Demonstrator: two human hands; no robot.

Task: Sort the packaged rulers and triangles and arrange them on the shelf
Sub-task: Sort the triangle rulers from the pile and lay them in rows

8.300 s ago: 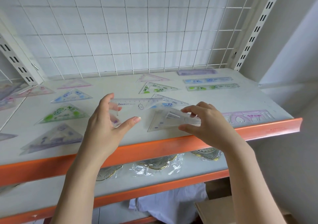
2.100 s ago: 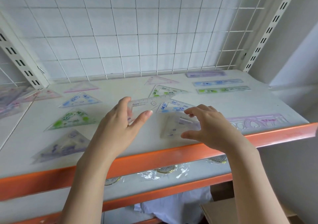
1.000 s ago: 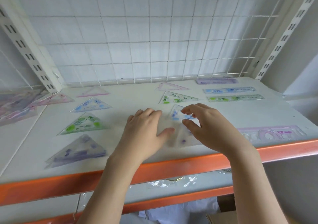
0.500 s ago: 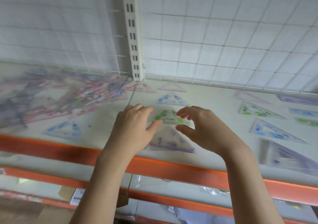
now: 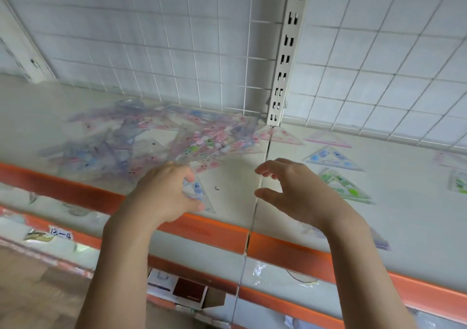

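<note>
Left hand (image 5: 164, 197) grip pinches a clear blue-print triangle (image 5: 199, 197) at the shelf's (image 5: 235, 184) front edge, just below the unsorted heap (image 5: 156, 139) of packaged rulers and triangles, likely picking the next piece to sort. Right hand (image 5: 298, 197) hovers beside it, fingers loosely curled and spread, holding nothing, probably ready to take over. Right of the upright post (image 5: 285, 50), the blue triangle (image 5: 331, 158) and green triangle (image 5: 341, 184) lie apart in a column, seemingly sorted by shape.

Two hands (image 5: 166, 194) (one heap (image 5: 156, 139))
</note>
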